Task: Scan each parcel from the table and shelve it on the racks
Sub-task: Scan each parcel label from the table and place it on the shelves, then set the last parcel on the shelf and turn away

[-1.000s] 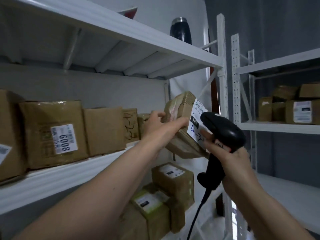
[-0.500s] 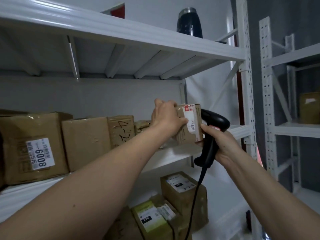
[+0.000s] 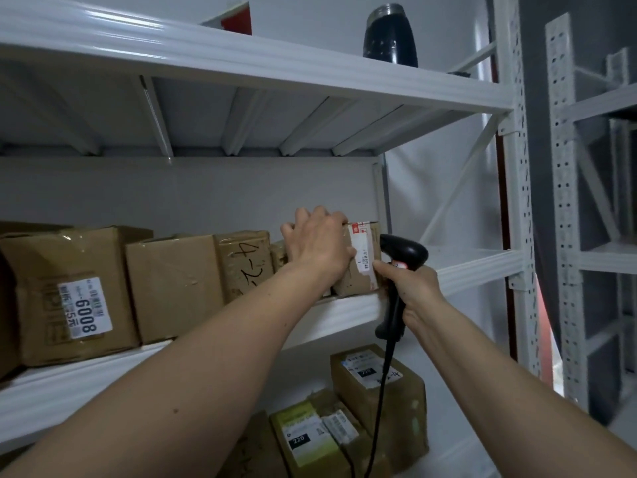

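Note:
A small brown cardboard parcel (image 3: 362, 267) with a white and red label stands upright on the middle shelf (image 3: 465, 267) of the white rack, at the right end of a row of parcels. My left hand (image 3: 319, 243) grips its top and front face. My right hand (image 3: 412, 288) holds a black corded barcode scanner (image 3: 401, 260) by the handle, right beside the parcel's right side, with its head at label height.
Left of the parcel stand a box marked "4-2" (image 3: 246, 263), a plain box (image 3: 174, 281) and a box labelled 6008 (image 3: 72, 294). Several labelled boxes (image 3: 375, 391) sit on the shelf below. A dark flask (image 3: 391, 36) stands on the top shelf. A second rack (image 3: 565, 201) is at right.
The parcel has gone from tilted in the air in front of the rack to upright on the middle shelf. Both hands moved forward with it, and the scanner stayed at its right.

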Motion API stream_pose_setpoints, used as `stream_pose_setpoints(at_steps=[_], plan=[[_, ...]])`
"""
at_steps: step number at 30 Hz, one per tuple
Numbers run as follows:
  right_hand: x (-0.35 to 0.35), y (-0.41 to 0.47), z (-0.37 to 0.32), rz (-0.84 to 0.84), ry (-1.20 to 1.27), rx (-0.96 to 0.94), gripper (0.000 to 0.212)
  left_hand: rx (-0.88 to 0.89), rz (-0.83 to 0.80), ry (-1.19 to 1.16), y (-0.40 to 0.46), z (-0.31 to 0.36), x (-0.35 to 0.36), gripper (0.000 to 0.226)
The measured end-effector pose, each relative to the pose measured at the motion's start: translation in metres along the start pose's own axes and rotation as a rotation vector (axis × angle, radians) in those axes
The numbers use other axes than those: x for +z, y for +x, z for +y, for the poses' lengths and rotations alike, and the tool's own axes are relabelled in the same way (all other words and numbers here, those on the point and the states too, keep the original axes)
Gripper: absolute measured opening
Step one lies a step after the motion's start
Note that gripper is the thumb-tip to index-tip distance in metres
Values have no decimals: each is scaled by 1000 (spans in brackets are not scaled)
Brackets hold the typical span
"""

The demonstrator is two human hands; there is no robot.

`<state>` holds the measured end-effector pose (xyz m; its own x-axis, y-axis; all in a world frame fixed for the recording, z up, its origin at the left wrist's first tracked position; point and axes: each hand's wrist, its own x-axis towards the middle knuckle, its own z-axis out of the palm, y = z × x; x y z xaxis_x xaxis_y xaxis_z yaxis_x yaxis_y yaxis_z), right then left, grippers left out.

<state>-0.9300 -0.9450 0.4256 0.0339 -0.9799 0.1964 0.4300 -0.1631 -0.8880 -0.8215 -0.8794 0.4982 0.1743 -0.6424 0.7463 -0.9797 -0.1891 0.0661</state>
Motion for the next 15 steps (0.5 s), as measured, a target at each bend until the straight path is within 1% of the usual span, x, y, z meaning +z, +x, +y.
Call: stream_pose_setpoints(at_steps=[5,9,10,12,14,15], plan=[[0,-8,0,20,-29,3,19,-72,-8,-57,2,1,10,51],[-10,-19,-1,10,-13,-12,19,-54,22,-125,-6,-4,14,54],[-13,-23,0,19,-2,-14,20,-38,62,-176,-10,-5,14,54],[-20,-31,1,22,13,-13,21,-9,209,-334,-24,-8,10,49],[-25,-43,5,-28,56,6,21,25,363,-494,-45,-12,5,37],[-27,-50,7,-63,82,20,21,44,407,-559,-58,-14,4,32]])
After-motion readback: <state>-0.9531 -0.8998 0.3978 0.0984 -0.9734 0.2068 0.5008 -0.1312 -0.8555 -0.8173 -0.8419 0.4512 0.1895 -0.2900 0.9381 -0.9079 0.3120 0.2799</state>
